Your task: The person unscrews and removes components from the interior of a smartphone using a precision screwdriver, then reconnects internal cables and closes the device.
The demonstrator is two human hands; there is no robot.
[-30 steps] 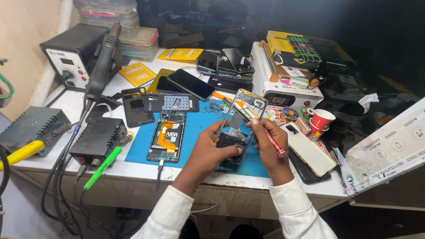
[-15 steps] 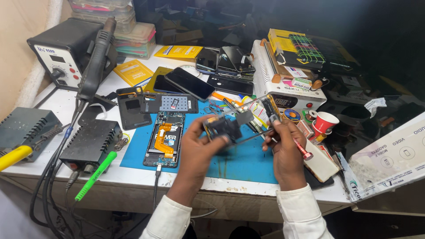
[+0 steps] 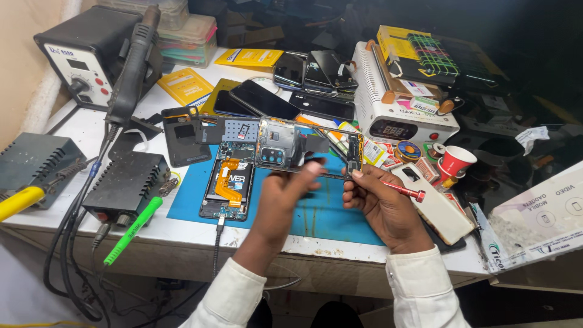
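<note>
Left hand (image 3: 285, 194) and right hand (image 3: 379, 203) raised above the blue mat (image 3: 328, 209), both gripping a phone frame (image 3: 306, 149) held between them, right hand also clasping a red-handled tool (image 3: 404, 191), opened phone (image 3: 229, 181) lying left on the mat, white machine (image 3: 398, 115) farther right

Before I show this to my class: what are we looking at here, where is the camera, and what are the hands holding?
The camera sits on a person's head and looks down at their own two bare hands over a cluttered repair bench. The left hand and right hand together hold up a phone frame above a blue mat. The right hand also holds a red-handled tool. An opened phone lies on the mat, beside a green pen, a black box and a red cup.
</note>
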